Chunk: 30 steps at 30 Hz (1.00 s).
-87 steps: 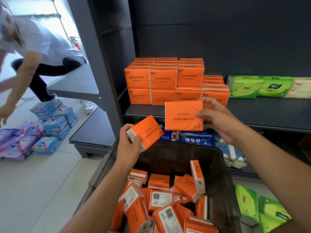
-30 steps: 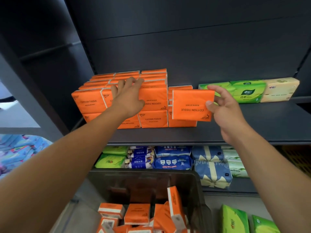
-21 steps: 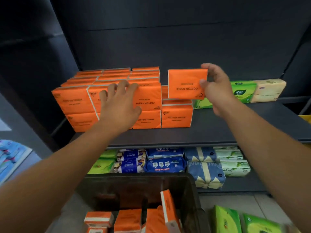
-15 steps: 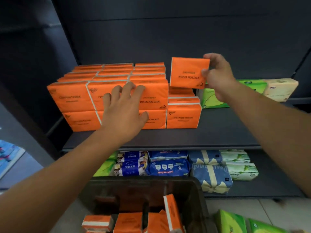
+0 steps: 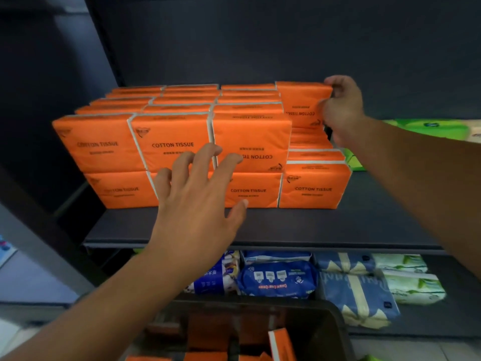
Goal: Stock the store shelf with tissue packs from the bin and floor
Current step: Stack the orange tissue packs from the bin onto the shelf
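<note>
Right hand (image 5: 342, 110) holds 1 orange pk (image 5: 302, 102); left hand (image 5: 200, 199) spread, maybe touching stack (image 5: 171, 134).

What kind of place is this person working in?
Most likely a shop aisle: a dark shelf stacked with identical orange tissue packs, blue wrapped packs on the level below, and a bin of more stock in front.

Slightly glossy orange plastic-wrapped tissue packs (image 5: 171, 144) on a matt dark shelf (image 5: 286, 225); smooth dark plastic bin (image 5: 335, 324).
</note>
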Each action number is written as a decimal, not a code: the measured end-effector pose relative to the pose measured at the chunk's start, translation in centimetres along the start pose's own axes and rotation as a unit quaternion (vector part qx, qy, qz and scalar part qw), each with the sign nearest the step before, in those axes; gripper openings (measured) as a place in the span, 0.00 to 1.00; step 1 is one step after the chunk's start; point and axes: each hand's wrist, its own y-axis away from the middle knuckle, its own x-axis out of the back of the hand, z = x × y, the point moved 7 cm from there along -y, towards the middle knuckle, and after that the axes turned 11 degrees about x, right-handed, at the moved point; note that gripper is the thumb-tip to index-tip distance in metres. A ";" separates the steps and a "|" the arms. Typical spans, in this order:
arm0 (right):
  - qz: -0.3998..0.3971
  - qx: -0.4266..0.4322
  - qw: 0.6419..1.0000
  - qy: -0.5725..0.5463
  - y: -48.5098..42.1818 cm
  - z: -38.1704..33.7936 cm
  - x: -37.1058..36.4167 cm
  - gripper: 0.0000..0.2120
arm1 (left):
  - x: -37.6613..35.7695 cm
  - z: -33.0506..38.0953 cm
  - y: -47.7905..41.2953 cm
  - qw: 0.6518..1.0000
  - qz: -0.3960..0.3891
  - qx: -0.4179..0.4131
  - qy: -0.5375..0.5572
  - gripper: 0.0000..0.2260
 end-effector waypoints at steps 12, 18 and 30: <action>-0.175 0.063 0.951 0.247 0.8 -4.4 1.7 0.35 | 1.5 0.2 -0.5 0.999 0.031 -0.005 -0.028 0.25; -0.216 0.078 0.918 0.325 6.2 -10.7 4.7 0.32 | 5.3 0.5 0.2 0.996 -0.009 0.032 -0.080 0.28; -0.328 0.077 0.850 0.405 21.9 -16.2 8.3 0.31 | 12.7 0.0 6.7 0.978 -0.117 0.105 -0.138 0.28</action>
